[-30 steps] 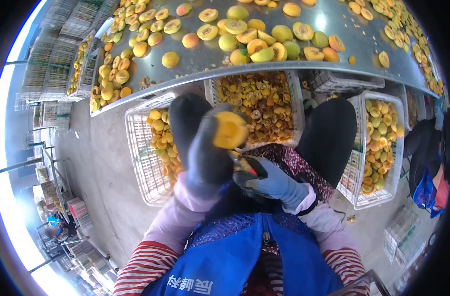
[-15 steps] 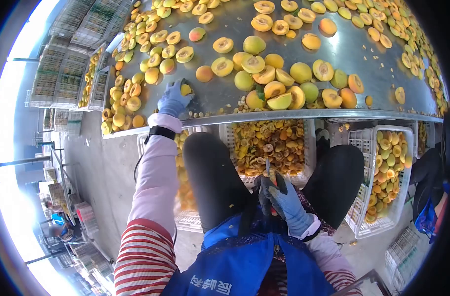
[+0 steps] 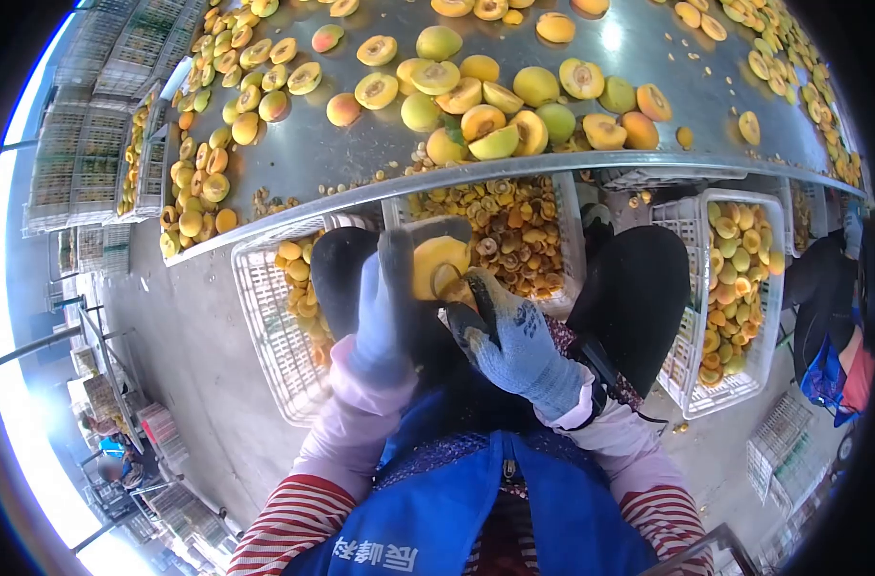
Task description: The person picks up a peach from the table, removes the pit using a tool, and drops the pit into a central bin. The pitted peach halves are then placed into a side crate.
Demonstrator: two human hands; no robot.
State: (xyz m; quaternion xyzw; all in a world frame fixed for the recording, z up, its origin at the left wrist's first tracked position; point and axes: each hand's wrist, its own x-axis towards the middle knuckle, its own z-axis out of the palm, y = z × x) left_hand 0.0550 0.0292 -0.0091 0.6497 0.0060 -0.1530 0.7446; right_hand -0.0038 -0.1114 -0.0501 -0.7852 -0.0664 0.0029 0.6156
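Observation:
In front of my lap, my left hand (image 3: 382, 302), blurred by motion, is closed around a yellow apricot half (image 3: 439, 261) with its cut face showing. My right hand (image 3: 514, 341) is beside it, fingers wrapped round a small pitting tool (image 3: 448, 282) whose curved, ring-like end meets the fruit. The tool's handle is hidden in the glove. Both hands wear blue gloves with dark fingers. Below them a white crate (image 3: 570, 259) holds dark, wet-looking apricot scraps (image 3: 514, 226).
A metal table (image 3: 303, 158) ahead carries apricot halves and loose pits, with a raised front edge (image 3: 360, 192). White crates of apricots stand left (image 3: 264, 331) and right (image 3: 759, 370). Another person's leg (image 3: 821, 298) shows at the far right. Stacked crates (image 3: 82, 154) stand far left.
My left hand has come back from the table to my lap with an apricot half. My right hand has risen to meet it with the tool. The view has shifted.

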